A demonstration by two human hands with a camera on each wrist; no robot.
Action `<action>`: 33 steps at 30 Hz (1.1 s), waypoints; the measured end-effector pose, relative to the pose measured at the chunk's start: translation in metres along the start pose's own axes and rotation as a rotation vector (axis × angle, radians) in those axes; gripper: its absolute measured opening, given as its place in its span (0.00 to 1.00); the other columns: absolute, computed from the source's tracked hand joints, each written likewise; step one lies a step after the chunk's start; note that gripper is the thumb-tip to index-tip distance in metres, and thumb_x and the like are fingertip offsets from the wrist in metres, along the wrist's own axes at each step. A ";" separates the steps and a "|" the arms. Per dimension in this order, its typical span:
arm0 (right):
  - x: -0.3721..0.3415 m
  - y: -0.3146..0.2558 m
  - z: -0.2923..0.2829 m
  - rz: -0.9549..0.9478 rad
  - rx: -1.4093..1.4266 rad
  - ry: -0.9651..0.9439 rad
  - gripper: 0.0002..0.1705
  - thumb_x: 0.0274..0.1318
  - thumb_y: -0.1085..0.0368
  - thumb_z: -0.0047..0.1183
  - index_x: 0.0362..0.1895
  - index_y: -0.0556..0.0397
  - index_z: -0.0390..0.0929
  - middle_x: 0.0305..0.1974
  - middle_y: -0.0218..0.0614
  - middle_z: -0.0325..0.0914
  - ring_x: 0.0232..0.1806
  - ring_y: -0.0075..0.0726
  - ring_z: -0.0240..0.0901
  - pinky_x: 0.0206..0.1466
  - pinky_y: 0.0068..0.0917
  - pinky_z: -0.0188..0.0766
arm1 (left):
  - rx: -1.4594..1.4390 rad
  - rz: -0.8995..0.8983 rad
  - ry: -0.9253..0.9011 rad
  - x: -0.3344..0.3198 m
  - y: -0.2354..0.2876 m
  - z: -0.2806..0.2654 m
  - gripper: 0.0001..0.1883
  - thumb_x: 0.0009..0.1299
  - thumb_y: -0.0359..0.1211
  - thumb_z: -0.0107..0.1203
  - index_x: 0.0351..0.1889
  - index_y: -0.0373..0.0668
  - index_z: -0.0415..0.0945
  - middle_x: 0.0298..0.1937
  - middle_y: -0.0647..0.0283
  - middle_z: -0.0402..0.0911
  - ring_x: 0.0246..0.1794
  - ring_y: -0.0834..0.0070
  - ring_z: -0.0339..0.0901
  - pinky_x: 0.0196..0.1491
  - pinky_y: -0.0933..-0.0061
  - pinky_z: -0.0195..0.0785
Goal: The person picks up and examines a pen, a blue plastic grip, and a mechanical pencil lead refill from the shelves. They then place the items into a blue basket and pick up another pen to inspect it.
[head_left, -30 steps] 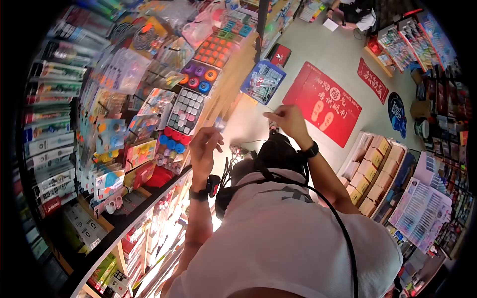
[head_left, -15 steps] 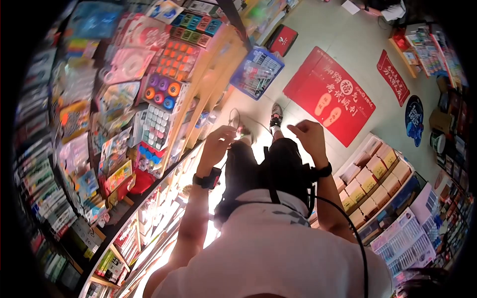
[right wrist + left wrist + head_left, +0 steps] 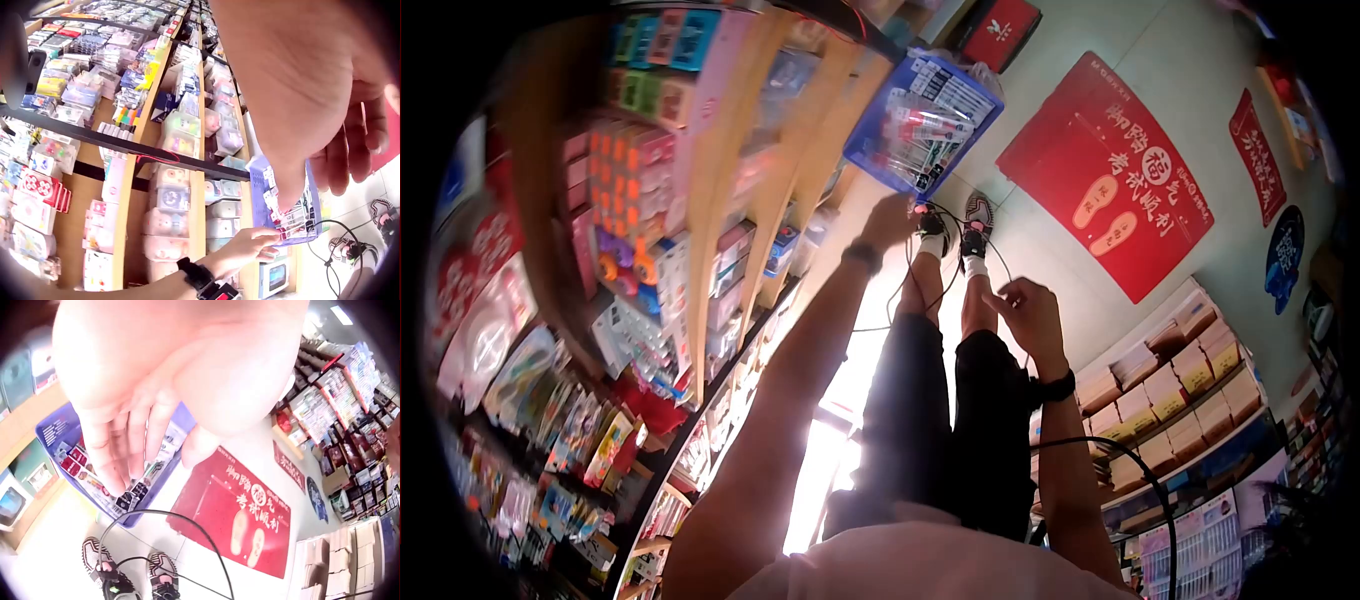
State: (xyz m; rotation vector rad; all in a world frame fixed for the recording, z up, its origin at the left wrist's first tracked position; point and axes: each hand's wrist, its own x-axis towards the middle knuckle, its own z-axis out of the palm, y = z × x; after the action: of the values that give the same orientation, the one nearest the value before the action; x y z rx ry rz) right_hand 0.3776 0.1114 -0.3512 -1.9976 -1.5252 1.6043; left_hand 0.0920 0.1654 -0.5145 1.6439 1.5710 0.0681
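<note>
A blue plastic basket (image 3: 878, 112) sits on the floor beside the shelves, with packaged pens and other packets (image 3: 930, 130) inside. My left hand (image 3: 890, 222) reaches down toward its near edge. In the left wrist view the fingers of that hand (image 3: 181, 375) hang loosely extended and overlap the basket, holding nothing. From the right wrist, the left hand (image 3: 253, 242) shows close by the basket's rim. My right hand (image 3: 1032, 318) hovers over the floor in front of my legs, fingers loosely bent and holding nothing.
Wooden shelves (image 3: 785, 150) full of packaged goods line the left side. A red floor mat (image 3: 1110, 180) lies right of the basket. Stacked boxed goods (image 3: 1160, 390) stand at lower right. A black cable (image 3: 900, 290) loops near my shoes (image 3: 978, 212).
My left hand has extended forward and down to the basket. The view has tilted down and leans closer, so basket and mat look larger. The right hand stays loosely bent.
</note>
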 end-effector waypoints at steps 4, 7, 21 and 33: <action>0.055 0.003 0.030 -0.019 0.179 0.017 0.19 0.49 0.55 0.69 0.32 0.59 0.80 0.21 0.40 0.79 0.22 0.37 0.76 0.29 0.30 0.71 | -0.038 -0.015 0.032 0.082 -0.055 0.051 0.16 0.60 0.35 0.58 0.44 0.35 0.77 0.42 0.42 0.82 0.47 0.45 0.79 0.52 0.51 0.71; 0.075 0.002 0.042 0.015 0.151 -0.041 0.19 0.49 0.55 0.69 0.33 0.58 0.80 0.21 0.39 0.78 0.21 0.35 0.76 0.28 0.29 0.71 | 0.029 -0.103 0.033 0.113 -0.062 0.071 0.15 0.58 0.33 0.57 0.41 0.35 0.78 0.40 0.42 0.82 0.46 0.43 0.79 0.50 0.50 0.72; 0.051 0.005 0.006 0.033 0.107 -0.078 0.18 0.51 0.55 0.68 0.34 0.58 0.80 0.23 0.40 0.79 0.24 0.38 0.77 0.30 0.30 0.73 | -0.034 -0.293 0.154 0.087 -0.050 0.058 0.09 0.63 0.36 0.55 0.32 0.41 0.82 0.34 0.48 0.83 0.37 0.50 0.82 0.40 0.52 0.74; -0.025 -0.123 -0.091 -0.494 -0.157 0.004 0.32 0.42 0.59 0.74 0.50 0.58 0.74 0.45 0.45 0.78 0.44 0.45 0.77 0.45 0.38 0.74 | -0.368 -0.006 0.384 -0.134 0.153 -0.156 0.08 0.60 0.36 0.65 0.33 0.43 0.84 0.31 0.57 0.84 0.33 0.62 0.82 0.38 0.63 0.75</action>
State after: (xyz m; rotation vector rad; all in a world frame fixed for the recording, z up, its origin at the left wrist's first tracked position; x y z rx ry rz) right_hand 0.3798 0.1901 -0.2174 -1.5115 -1.9957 1.3101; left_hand 0.0979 0.1542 -0.2591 1.3862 1.7192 0.6651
